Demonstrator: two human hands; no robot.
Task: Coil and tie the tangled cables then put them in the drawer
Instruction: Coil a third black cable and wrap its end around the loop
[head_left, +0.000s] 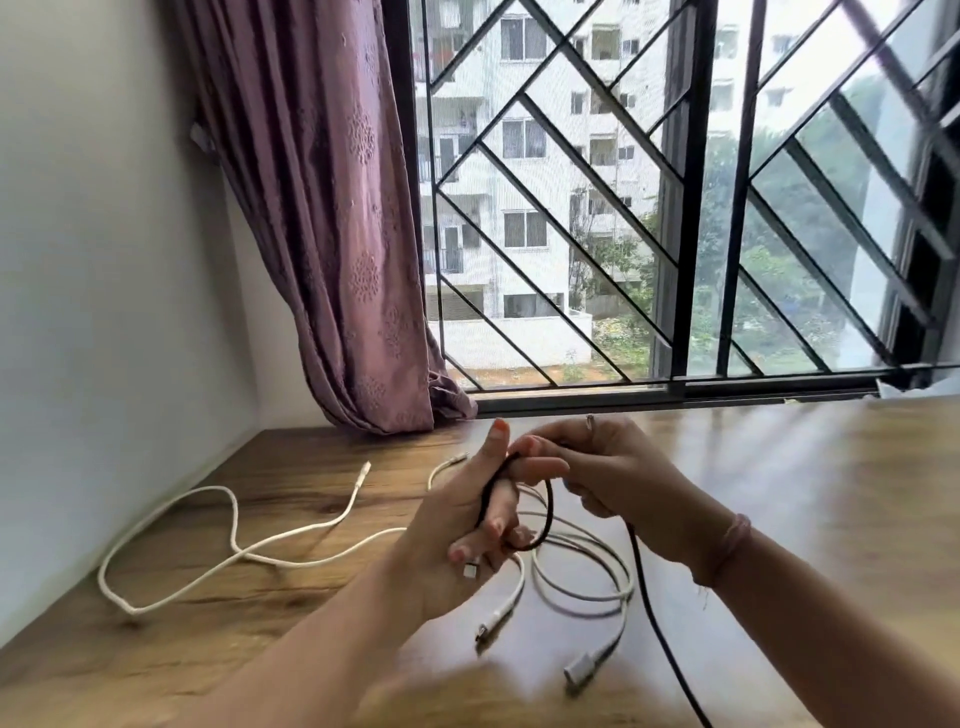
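The step in hand looks like winding the black cable (545, 512) into loops around the left hand (457, 525); to do it well, each loop should be about the same size and sit next to the last one, not crossed over it; the cable should be pulled snug but not tight, so it does not kink; the end should be kept free for tying. The left hand is held up with its fingers mostly straight, and the black cable goes around them in a loop; a small white plug sits by its lower fingertips, but I cannot tell if it is gripped. The right hand (602, 467) has its fingers curled and pinches the black cable just beside the left fingers; the rest of that cable hangs down from the right hand and runs off the bottom edge. A bunch of white cables (582, 582) lies on the wooden table (779, 467) right under both hands; one long white cable (228, 551) lies loose, off to the left; no drawer shows.
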